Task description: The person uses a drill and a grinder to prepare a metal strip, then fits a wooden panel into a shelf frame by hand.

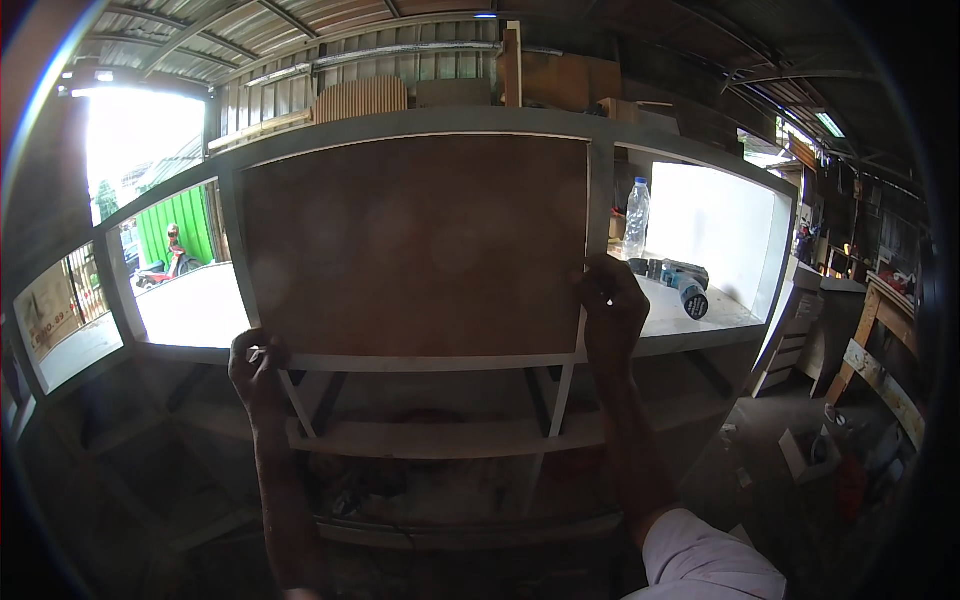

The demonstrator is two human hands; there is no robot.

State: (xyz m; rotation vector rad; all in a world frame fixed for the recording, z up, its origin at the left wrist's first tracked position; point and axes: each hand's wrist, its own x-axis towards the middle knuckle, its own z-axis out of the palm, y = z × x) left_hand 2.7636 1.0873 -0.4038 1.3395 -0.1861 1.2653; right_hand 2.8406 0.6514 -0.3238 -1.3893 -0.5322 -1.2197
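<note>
got bottle (636,222), tool (686,278) on white shelf (733,312) | can't see past brown panel (415,245) | dim tin shed (430,62) | got left hand (257,365), right hand (614,300) curled at edges, can't tell if gripping

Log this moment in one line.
brown panel: upright across central opening of frame | left hand: at panel's lower left corner | right hand: at panel's right edge | bottle, power tool: in right compartment
</note>
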